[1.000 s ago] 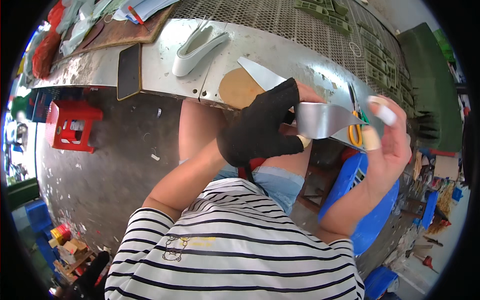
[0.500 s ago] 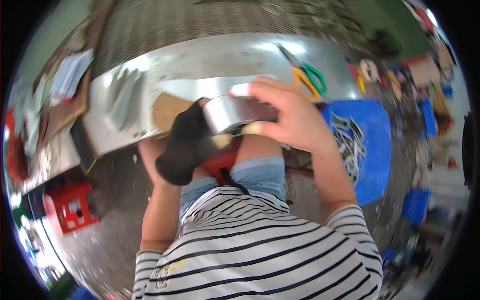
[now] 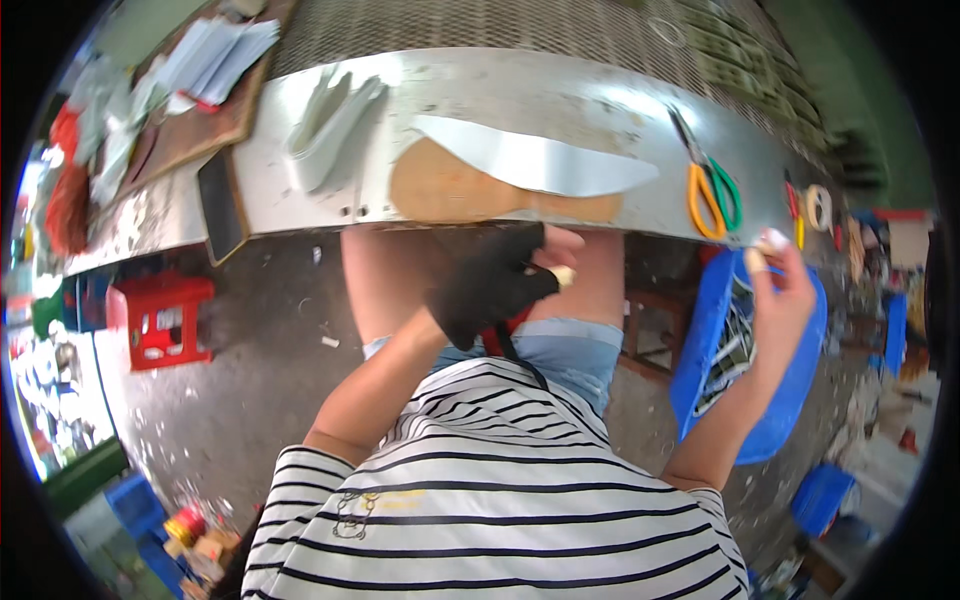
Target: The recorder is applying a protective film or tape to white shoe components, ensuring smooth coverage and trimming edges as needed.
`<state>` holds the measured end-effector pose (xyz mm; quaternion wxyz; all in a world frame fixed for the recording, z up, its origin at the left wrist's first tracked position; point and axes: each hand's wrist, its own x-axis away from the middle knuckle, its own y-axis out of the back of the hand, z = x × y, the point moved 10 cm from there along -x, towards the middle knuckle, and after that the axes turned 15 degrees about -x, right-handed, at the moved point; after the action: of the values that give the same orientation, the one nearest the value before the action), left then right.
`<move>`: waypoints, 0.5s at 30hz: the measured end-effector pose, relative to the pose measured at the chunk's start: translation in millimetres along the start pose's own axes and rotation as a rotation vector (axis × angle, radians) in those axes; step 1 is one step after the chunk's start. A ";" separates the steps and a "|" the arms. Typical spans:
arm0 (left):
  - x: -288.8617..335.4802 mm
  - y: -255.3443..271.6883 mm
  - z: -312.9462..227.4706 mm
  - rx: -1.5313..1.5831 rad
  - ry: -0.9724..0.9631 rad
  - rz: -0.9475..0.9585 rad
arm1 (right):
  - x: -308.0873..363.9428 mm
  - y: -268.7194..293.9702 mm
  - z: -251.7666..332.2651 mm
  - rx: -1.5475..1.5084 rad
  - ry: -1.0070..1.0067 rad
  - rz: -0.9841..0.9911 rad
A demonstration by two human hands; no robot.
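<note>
On the metal counter (image 3: pixel 560 95), a grey curved moulded piece (image 3: pixel 335 125) lies left of a pale, blade-shaped sheet (image 3: pixel 540 160) that partly hides the tan, sole-shaped board (image 3: pixel 450 190) beneath it. The black-gloved left hand (image 3: pixel 495 285) curls below the counter edge around something small and pale, too hidden to identify. The right hand (image 3: pixel 780 290), which gripped the sheet half a second ago, now hangs loosely open beside the orange and green scissors (image 3: pixel 712 190).

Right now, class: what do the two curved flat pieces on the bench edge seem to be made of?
Grey piece: probably smooth sheet metal or stiff plastic, with an even pale sheen. Tan piece: likely matte leather or fibreboard, with a dull brown surface; the look leaves it open.
</note>
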<state>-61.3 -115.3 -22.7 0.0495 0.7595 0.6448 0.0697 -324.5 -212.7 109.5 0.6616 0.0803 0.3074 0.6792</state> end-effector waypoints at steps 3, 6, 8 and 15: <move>15.6 19.2 -3.0 -0.101 0.035 -0.055 | 0.9 -127.9 43.2 -0.141 0.103 0.393; 31.6 44.8 3.4 -0.102 0.055 -0.156 | -1.7 -212.0 83.1 -0.181 0.272 0.566; 39.4 64.1 3.7 -0.095 0.065 -0.228 | 1.9 -238.1 116.7 -0.047 0.576 0.549; 53.9 108.4 17.2 -0.026 0.187 -0.340 | 3.4 -285.8 100.4 0.233 0.515 0.692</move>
<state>55.7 -79.6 -19.5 0.0102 0.6292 0.7647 0.1386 -30.4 -196.7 38.9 0.2840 0.0808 0.4916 0.8192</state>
